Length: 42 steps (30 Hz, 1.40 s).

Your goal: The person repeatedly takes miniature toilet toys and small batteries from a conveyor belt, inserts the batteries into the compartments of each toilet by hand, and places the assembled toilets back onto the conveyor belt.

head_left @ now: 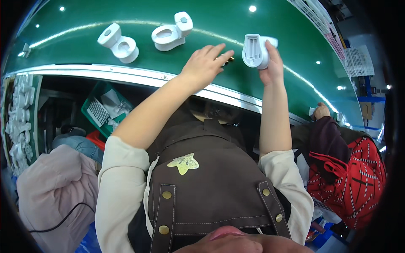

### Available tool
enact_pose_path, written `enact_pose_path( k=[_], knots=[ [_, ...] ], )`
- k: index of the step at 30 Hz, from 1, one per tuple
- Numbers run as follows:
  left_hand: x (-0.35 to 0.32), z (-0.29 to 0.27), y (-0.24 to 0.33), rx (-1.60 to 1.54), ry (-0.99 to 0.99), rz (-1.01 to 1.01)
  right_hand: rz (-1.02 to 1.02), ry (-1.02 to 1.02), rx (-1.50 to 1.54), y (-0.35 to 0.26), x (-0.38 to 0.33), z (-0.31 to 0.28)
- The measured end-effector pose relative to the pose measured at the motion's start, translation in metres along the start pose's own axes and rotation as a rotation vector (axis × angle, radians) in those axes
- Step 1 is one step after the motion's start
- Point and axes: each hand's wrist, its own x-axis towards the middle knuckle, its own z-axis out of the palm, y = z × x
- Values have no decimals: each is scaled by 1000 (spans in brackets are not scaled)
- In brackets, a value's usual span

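The right hand [272, 64] holds a white toilet-shaped piece [262, 57], gripped from its right side, with the thumb along the edge. This held piece is the landmark for everything else. Its underside faces up, showing an open rectangular compartment [253, 49] whose long axis runs roughly away from the person; whether anything sits inside is too small to tell.

To the left of the held piece, and slightly nearer the person, lie small dark and gold pieces [229, 61]. The left hand [204, 66] is much the nearer one to them, its fingers spread and pointing toward the held piece; I cannot tell whether thumb and finger pinch them or only hover.

Farther left of the held piece, two more white toilet shapes stand on the green tabletop [291, 25]: a nearer one [174, 34] and a farther one [120, 44]. Well to its right and closer in, another person's hand [322, 111] rests at the tabletop's edge.
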Motion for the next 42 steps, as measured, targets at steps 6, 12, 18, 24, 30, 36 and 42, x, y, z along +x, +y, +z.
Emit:
enact_pose_path(
  k=[6,12,18,24,30,36,42],
  knots=[
    [35,32,-7,256,-341,165,332,-225,367,4,-11,-42],
    [32,27,-4,-189,-196,-266,271,-289,490,14,-39,-35],
    [4,-19,52,-1663,-78,-846,81,-38,380,34,-57,-21],
    [-53,-51,32,-2192,207,-1019,-550,-51,-1177,-1,-55,-40],
    [-91,-92,0,-2110,466,-930,-1073,57,-1510,-7,-70,21],
    [-92,-105,-38,-1946,637,-922,-567,-127,-912,84,-40,154],
    [-90,-103,-47,-1722,797,-1126,-266,-426,-520,72,3,136]
  ],
)
